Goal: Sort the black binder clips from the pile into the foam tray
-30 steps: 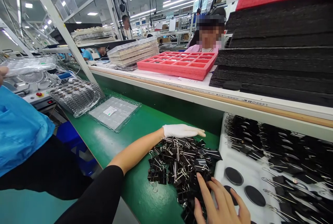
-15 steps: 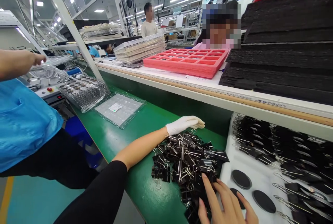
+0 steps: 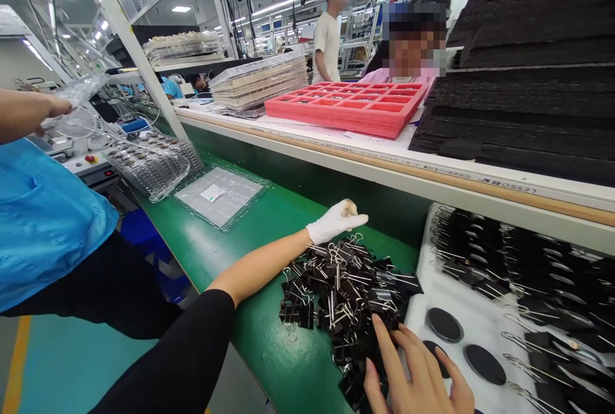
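The left hand [image 3: 335,222], in a white glove, hovers at the far edge of a heap of black metal binder clips with silver wire handles [image 3: 346,292]. Its fingers are loosely curled and grip nothing, and whether the palm brushes the topmost clips is hard to tell. The bare right hand [image 3: 416,379] lies at the near edge of the same heap, fingers spread flat, fingertips [image 3: 382,331] pressing on the clips without grasping any. The heap sits between the two hands on the green bench mat [image 3: 269,363].

Just right of both hands lies a white moulded tray [image 3: 461,308] with round black discs [image 3: 444,325] and rows of more black clips [image 3: 528,273]. Beyond the left hand runs a white shelf [image 3: 384,157] bearing a red compartment tray [image 3: 358,106] and stacked black foam sheets [image 3: 528,81]. Well to the left of the left hand lie a clear plastic blister tray [image 3: 218,195] and a stack of similar ones [image 3: 151,167]. Farther left stands a person in a blue top [image 3: 48,222], whose hand [image 3: 50,109] holds a clear tray.
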### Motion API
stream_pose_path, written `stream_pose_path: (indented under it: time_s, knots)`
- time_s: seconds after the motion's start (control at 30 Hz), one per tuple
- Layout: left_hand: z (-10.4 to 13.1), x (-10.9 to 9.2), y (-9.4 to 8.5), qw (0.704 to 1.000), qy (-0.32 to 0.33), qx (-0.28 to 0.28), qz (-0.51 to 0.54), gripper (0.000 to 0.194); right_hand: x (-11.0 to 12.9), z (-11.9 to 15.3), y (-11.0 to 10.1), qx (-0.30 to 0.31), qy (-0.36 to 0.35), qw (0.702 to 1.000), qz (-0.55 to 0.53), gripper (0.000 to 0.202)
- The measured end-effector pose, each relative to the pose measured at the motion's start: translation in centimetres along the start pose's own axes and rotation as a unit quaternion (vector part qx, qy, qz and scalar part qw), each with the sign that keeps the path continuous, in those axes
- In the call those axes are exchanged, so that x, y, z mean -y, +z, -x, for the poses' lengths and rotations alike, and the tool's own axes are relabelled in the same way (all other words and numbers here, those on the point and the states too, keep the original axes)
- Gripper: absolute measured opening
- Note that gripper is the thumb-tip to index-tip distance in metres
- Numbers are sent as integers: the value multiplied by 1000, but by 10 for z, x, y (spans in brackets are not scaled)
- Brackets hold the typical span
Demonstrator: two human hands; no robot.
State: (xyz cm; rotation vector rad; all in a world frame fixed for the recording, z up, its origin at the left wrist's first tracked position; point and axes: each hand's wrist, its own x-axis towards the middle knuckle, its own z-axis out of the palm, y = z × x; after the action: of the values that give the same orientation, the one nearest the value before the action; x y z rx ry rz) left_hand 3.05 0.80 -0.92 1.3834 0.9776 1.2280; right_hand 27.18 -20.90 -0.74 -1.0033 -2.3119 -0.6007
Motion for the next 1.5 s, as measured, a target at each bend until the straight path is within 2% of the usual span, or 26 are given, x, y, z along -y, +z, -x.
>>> stream_pose_path:
  time_s: [0.13,0.33,0.5,0.7,0.8,0.9,1.0,1.17,1.33,1.5]
  knots:
    - [4,-7,3,1000,10,-26,-8,56,-1,0,-2,11,-2,1000,-3,53]
    - [4,-10,7,996,-40,-43,73,51,-1,0,-4,18,-3,1000,-12,53]
    - [2,-8,6,989,-47,-20,141,55,-1,0,-5,27,-2,1000,-12,52]
    - [3,-17,4,980,-57,-2,193,67,-1,2,-5,38,2,999,-17,52]
    - [-2,-17,1,969,-67,-9,237,59,-1,2,-5,39,8,999,-29,51]
    - [-9,-15,-3,954,-123,-31,272,46,-1,1,-5,38,11,998,-42,51]
    - [-11,-18,-3,948,-160,-50,269,34,3,-3,-8,58,26,996,-57,51]
    - [-6,-32,-1,951,-145,-67,264,30,16,-11,-20,91,106,985,-104,49]
    - [-15,-35,-4,960,-139,-38,240,33,11,-14,-17,124,110,980,-112,58]
    - [-17,-42,1,965,-151,-47,211,34,6,-14,-17,128,105,979,-120,62]
